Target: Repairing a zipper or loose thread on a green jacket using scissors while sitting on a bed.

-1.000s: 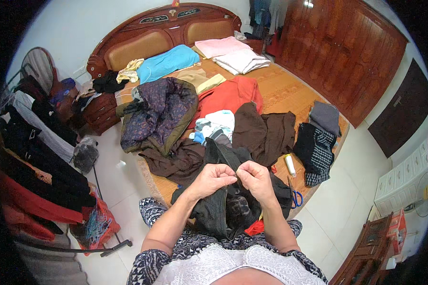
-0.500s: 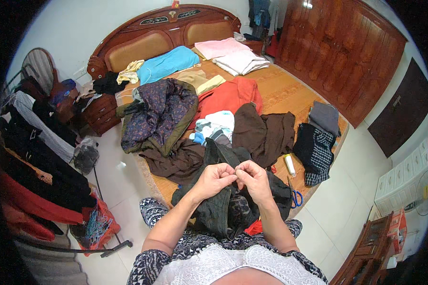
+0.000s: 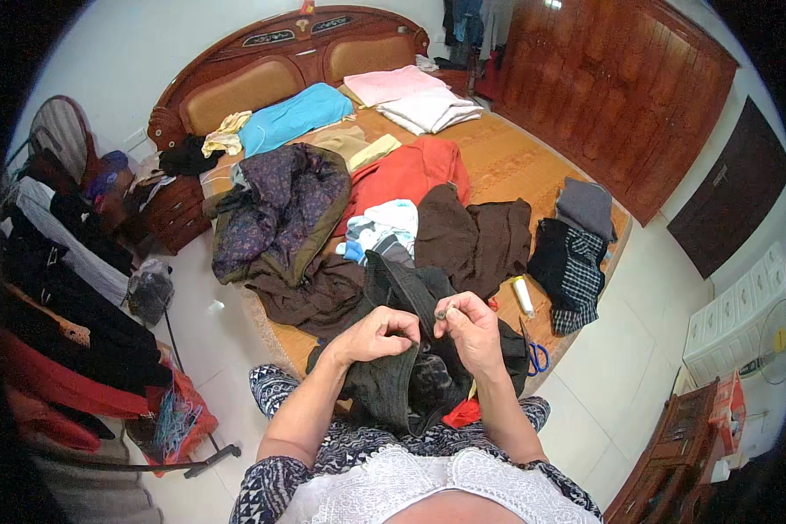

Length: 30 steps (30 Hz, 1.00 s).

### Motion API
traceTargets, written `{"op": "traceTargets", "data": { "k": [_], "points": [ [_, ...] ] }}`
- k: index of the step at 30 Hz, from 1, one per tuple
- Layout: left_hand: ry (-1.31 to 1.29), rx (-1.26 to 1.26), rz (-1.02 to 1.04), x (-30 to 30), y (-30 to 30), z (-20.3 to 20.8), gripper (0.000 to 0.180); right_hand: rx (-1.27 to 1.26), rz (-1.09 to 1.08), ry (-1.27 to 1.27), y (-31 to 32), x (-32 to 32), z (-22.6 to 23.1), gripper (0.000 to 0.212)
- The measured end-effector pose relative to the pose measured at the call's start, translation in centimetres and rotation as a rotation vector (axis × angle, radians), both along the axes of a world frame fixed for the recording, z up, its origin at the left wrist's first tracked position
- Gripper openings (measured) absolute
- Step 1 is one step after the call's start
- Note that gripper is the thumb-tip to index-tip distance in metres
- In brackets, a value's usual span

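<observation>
Across my lap and the bed's near edge lies a dark garment (image 3: 377, 393), with a thick band standing up toward my hands. My left hand (image 3: 371, 336) is closed, thumb and fingers pinching the garment's edge. To its right, my right hand (image 3: 473, 334) pinches a small dark greyish piece (image 3: 442, 313), too small to name, just off the garment. A gap separates the two hands. Right of them lie scissors with blue handles (image 3: 537, 356) and a white tube (image 3: 523, 295). A bit of red cloth (image 3: 463, 413) shows below my right hand.
Several clothes cover the bed: a patterned padded jacket (image 3: 284, 205), brown cloth (image 3: 472, 236), a red-orange garment (image 3: 410, 170) and folded checked clothes (image 3: 576, 284). A clothes rack (image 3: 183, 467) with hanging garments stands left. White drawers (image 3: 734, 306) are at right.
My hands have come apart; before, their fingertips met over the garment. The left keeps the garment's edge, while the right has moved away with the small piece. The view has shifted slightly.
</observation>
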<state>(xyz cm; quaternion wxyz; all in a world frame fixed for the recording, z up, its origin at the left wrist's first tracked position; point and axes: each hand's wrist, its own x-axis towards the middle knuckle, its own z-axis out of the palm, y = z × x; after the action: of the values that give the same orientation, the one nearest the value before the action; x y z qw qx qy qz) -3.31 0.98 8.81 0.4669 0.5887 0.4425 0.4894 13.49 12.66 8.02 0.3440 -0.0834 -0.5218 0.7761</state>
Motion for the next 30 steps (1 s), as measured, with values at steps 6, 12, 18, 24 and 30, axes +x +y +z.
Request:
{"op": "traceTargets", "data": {
  "k": [6,12,18,24,30],
  "points": [
    [-0.04,-0.072,0.029,-0.2,-0.3,0.2,0.011,0.043,0.027,0.033,0.0,0.4,-0.1,0.007],
    [-0.012,-0.137,0.006,-0.2,-0.7,1.2,0.012,-0.103,0.092,0.107,0.3,0.5,-0.4,0.008],
    [0.141,0.025,-0.113,-0.7,-0.7,1.5,0.013,-0.164,0.094,0.103,-0.2,0.6,-0.6,0.009],
    [0.063,-0.018,0.086,0.3,-0.6,0.8,0.017,0.041,0.021,0.007,-0.8,1.1,-0.9,0.004],
    [-0.061,-0.096,0.262,1.5,-1.5,1.4,0.012,0.203,-0.057,-0.036,-1.9,1.5,-0.4,0.001]
  ]
}}
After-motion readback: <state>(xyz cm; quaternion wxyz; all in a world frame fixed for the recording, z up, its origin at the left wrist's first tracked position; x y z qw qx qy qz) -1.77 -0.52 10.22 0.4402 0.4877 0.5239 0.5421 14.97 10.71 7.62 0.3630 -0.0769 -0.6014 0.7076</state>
